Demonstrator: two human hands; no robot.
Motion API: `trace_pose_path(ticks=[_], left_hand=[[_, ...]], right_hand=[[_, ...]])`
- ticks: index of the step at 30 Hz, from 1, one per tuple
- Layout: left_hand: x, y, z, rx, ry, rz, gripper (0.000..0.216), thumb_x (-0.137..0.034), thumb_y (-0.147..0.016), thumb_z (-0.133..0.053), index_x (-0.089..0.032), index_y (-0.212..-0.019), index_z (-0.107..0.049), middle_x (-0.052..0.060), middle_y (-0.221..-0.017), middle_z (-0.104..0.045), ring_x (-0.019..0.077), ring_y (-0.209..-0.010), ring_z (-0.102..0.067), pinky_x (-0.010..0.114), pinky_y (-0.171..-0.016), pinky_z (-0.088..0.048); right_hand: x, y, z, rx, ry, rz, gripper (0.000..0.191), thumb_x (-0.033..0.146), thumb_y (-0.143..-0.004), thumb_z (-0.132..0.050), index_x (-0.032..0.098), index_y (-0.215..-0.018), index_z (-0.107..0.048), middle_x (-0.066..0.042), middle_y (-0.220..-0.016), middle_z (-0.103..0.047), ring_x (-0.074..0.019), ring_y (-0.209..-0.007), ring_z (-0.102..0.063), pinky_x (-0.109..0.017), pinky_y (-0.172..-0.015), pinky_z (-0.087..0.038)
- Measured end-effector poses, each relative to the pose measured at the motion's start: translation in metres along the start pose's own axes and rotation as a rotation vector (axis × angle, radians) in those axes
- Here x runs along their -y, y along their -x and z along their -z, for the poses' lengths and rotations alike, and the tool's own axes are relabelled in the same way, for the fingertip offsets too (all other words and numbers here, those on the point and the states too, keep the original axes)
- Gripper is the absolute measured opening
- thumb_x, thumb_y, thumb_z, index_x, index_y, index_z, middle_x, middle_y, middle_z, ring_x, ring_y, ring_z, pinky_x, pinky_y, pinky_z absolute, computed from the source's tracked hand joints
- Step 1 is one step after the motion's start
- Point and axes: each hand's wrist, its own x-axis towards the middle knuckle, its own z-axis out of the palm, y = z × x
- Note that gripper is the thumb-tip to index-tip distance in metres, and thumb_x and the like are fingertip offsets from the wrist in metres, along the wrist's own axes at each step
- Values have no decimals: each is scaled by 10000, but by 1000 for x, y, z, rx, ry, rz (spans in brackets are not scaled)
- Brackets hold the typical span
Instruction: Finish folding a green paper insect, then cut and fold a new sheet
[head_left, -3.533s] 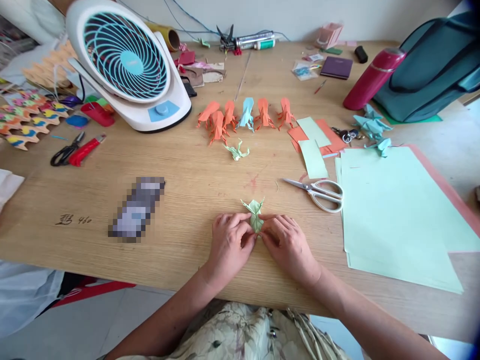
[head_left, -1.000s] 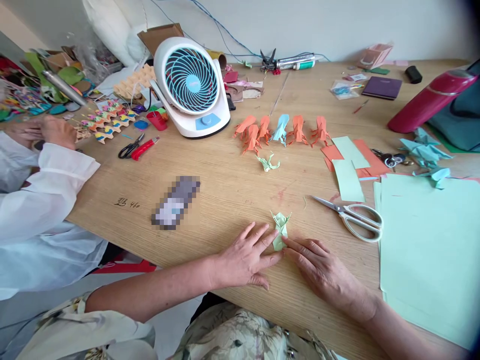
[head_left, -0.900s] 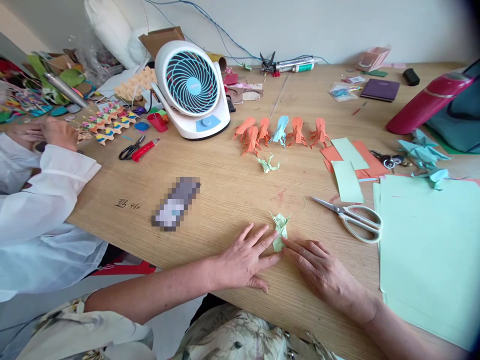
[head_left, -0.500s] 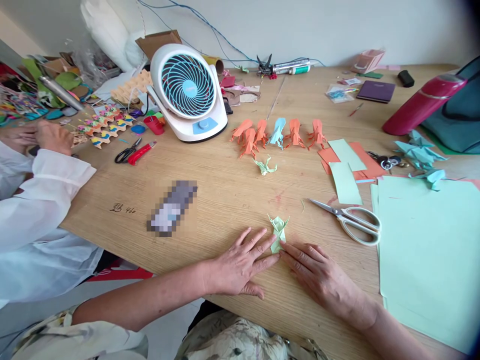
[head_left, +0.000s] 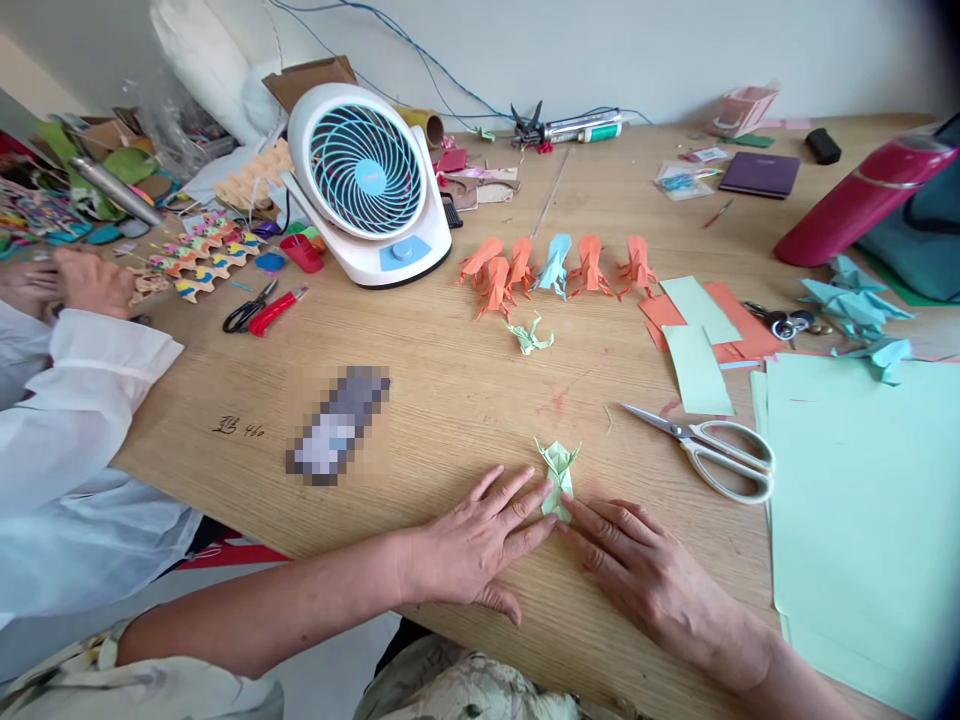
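Note:
A small folded green paper figure (head_left: 558,472) lies on the wooden table (head_left: 450,400) near its front edge. My left hand (head_left: 469,545) lies flat with fingers spread, its fingertips pressing the figure's lower left edge. My right hand (head_left: 637,570) also lies flat and open, fingertips touching the figure's lower right end. Neither hand grips anything.
White-handled scissors (head_left: 712,458) lie right of the figure, beside a stack of pale green sheets (head_left: 862,500). Several orange and blue folded figures (head_left: 555,265) stand in a row behind, with a small green one (head_left: 529,337). A white fan (head_left: 367,180) stands back left. Another person's white sleeve (head_left: 82,400) is at left.
Earlier my fingers pinched the green figure; now both hands lie flat and open against it. The view has swung left, bringing the other person into sight.

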Motion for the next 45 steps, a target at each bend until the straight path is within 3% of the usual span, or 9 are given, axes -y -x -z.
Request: trace_pose_path(ticks=[5, 10, 22, 31, 35, 39, 42, 45], left_hand=[[1, -1, 0, 10, 63, 6, 963, -696, -819, -572, -133, -1548, -292, 205, -1629, -228, 425, -1512, -110, 629, -1178, -179], [1, 1, -2, -12, 30, 3, 958, -681, -840, -554, -150, -1571, -235, 190, -1645, -182, 417, -1519, -93, 605, -1188, -167], [-4, -1, 2, 54, -60, 26, 990, -736, -801, -541, -173, -1565, -257, 205, -1641, -178, 432, -1506, -149, 607, -1176, -182], [-7, -2, -2, -17, -122, 30, 1005, -768, -782, -517, -152, -1546, -302, 221, -1638, -175, 437, -1502, -147, 597, -1171, -193], [-6, -4, -4, -78, -57, 25, 877, -720, -838, -506, -143, -1490, -406, 228, -1606, -272, 440, -1470, -234, 604, -1143, -261], [-10, -10, -3, -184, -9, 83, 537, -523, -951, -491, -159, -1340, -563, 179, -1527, -439, 368, -1424, -352, 554, -1146, -299], [-13, -18, 0, -274, 44, 163, 289, -294, -989, -478, -172, -1203, -627, 118, -1417, -571, 275, -1331, -474, 455, -1094, -382], [-12, -29, 0, -360, 128, 239, 204, -212, -993, -454, -179, -1056, -645, 84, -1216, -685, 222, -1146, -588, 387, -970, -458]], right_hand=[[1, 1, -1, 27, 32, 10, 400, 198, -998, -459, 92, -1372, -552, -205, -1565, -381, -327, -1269, -497, -487, -996, -476], [2, -2, 1, -4, 11, -7, 375, 186, -988, -463, 129, -1339, -582, -188, -1520, -457, -310, -1254, -514, -477, -980, -486], [5, -6, 8, -10, -32, -29, 431, 175, -1002, -404, 121, -1413, -521, -187, -1519, -460, -300, -1223, -521, -474, -955, -495], [5, -6, 2, -31, -20, -51, 419, 163, -998, -423, 132, -1400, -536, -170, -1505, -483, -292, -1220, -528, -462, -958, -491], [7, -4, 1, -53, -40, -79, 394, 166, -1003, -437, 156, -1376, -561, -162, -1481, -515, -285, -1239, -532, -464, -973, -492], [9, -3, 1, -101, -123, -134, 387, 128, -990, -447, 188, -1354, -566, -159, -1406, -578, -268, -1175, -579, -450, -955, -501], [11, -5, 0, -203, -242, -271, 341, 115, -987, -430, 205, -1272, -593, -129, -1216, -667, -227, -1047, -632, -388, -897, -526], [11, -15, -2, -298, -319, -475, 250, 137, -986, -419, 201, -1129, -613, -93, -1035, -671, -196, -905, -652, -321, -792, -542]])
